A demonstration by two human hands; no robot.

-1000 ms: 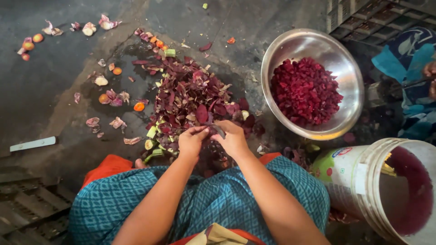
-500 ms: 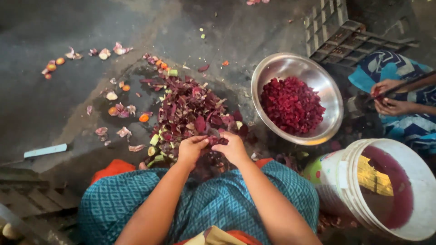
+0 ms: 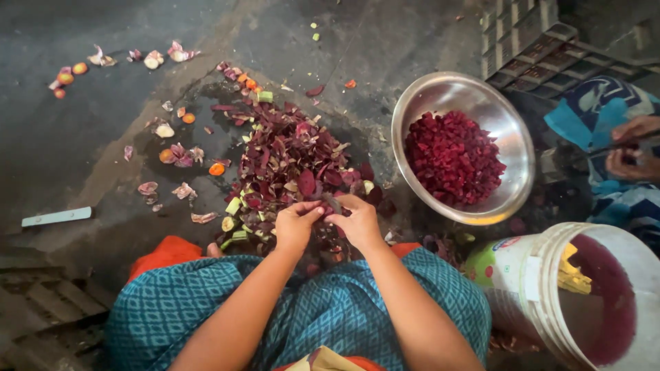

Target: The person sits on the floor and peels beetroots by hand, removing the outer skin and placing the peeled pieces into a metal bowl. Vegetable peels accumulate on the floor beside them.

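Still pinched crosswise, beet (image 3: 328, 205) (small) between both hands (image 3: 297, 225).

arms: bare, no sleeves in view
left hand (image 3: 297, 225): bare, no rings seen
right hand (image 3: 357, 220): bare
dress (image 3: 172, 309): teal, small diamond print
underlayer (image 3: 161, 253): orange cloth at knees

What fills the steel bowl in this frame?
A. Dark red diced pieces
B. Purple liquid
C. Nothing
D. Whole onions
A: the steel bowl, right of the peel pile, holds a mound of dark red diced pieces; the purple liquid is in the white bucket.
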